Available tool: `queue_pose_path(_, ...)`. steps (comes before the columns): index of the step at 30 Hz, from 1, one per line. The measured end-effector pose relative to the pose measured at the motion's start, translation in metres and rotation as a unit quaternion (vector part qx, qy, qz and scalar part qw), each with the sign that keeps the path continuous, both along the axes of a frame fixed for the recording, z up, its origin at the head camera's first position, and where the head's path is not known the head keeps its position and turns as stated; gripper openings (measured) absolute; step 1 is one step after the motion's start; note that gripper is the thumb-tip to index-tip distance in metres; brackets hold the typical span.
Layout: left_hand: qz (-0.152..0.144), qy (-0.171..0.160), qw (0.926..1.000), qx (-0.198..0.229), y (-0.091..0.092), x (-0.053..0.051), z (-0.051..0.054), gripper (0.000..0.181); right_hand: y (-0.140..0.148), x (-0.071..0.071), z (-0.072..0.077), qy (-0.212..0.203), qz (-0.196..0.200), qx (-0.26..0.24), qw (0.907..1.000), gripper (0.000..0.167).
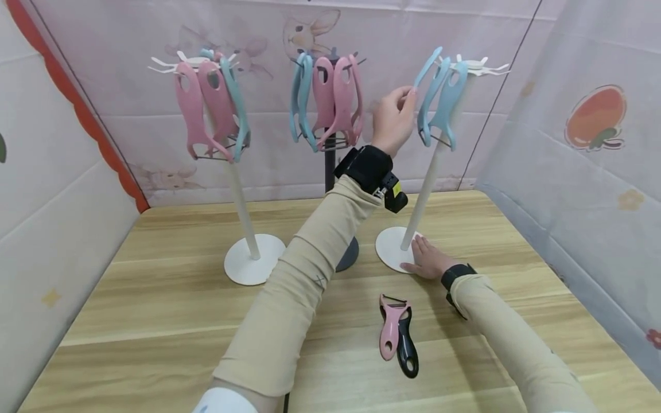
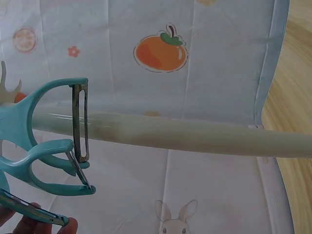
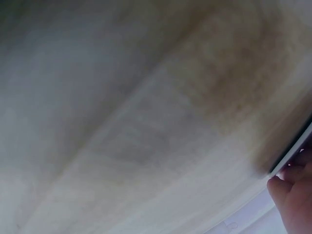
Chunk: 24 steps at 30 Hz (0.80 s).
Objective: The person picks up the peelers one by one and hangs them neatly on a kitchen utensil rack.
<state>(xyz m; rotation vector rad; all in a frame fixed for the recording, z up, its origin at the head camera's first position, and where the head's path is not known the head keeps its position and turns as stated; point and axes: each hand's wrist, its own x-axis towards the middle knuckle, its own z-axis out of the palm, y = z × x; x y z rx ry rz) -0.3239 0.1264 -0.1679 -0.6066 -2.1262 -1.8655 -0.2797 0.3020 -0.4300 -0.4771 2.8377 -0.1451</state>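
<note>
My left hand grips a light-blue peeler by its lower, blade end, beside the top of the right white stand. In the left wrist view, fingertips hold that peeler's head; whether its handle hole is around a hook cannot be told. Two more blue peelers hang from this stand, blades down. My right hand rests on the stand's round white base, fingers stretched out; in the right wrist view its fingers touch the base's rim.
A pink peeler and a black peeler lie together on the wooden table. The left white stand and the dark middle stand carry pink and blue peelers. Printed cloth walls enclose the table.
</note>
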Motion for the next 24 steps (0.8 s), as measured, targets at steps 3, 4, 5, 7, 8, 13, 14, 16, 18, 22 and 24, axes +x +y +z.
queue_pose_path(3, -0.006, -0.003, 1.0, -0.006, 0.001, -0.004, 0.001, 0.033, 0.003, -0.005, -0.006, -0.004, -0.001, 0.004, 1.0, 0.093)
queue_pose_path(4, -0.007, -0.003, 0.9999, -0.01, 0.001, -0.004, 0.002, 0.033, 0.004, -0.007, -0.008, -0.004, -0.001, 0.008, 1.0, 0.095)
queue_pose_path(5, -0.009, -0.002, 0.9999, -0.012, 0.001, -0.005, 0.002, 0.033, 0.005, -0.008, -0.01, -0.004, -0.001, 0.008, 1.0, 0.099)
queue_pose_path(7, -0.017, 0.002, 0.9997, -0.016, 0.001, -0.005, 0.001, 0.034, 0.007, -0.01, -0.012, -0.003, 0.001, 0.005, 1.0, 0.108)
queue_pose_path(8, -0.023, 0.001, 0.9996, -0.014, 0.0, -0.005, 0.0, 0.035, 0.007, -0.01, -0.012, -0.003, 0.002, 0.006, 1.0, 0.111)
queue_pose_path(13, -0.039, -0.019, 0.999, -0.005, -0.004, -0.003, -0.01, 0.041, 0.005, -0.008, -0.009, -0.002, 0.005, 0.004, 1.0, 0.101)
queue_pose_path(14, -0.038, -0.02, 0.9991, -0.005, -0.006, -0.003, -0.014, 0.042, 0.004, -0.007, -0.008, -0.002, 0.005, 0.004, 1.0, 0.096)
queue_pose_path(16, -0.029, -0.018, 0.9993, -0.015, -0.008, -0.002, -0.023, 0.043, 0.002, -0.005, -0.006, -0.004, 0.005, 0.001, 1.0, 0.09)
queue_pose_path(18, -0.021, -0.016, 0.9994, -0.024, -0.012, -0.001, -0.034, 0.043, 0.001, -0.003, -0.005, -0.005, 0.004, 0.0, 1.0, 0.088)
queue_pose_path(22, -0.003, 0.004, 0.998, -0.063, -0.022, 0.003, -0.061, 0.039, -0.001, -0.002, -0.003, -0.001, 0.008, 0.0, 1.0, 0.085)
queue_pose_path(24, 0.003, 0.015, 0.996, -0.088, -0.029, 0.005, -0.076, 0.037, -0.001, -0.003, -0.003, 0.002, 0.012, -0.006, 0.9999, 0.086)
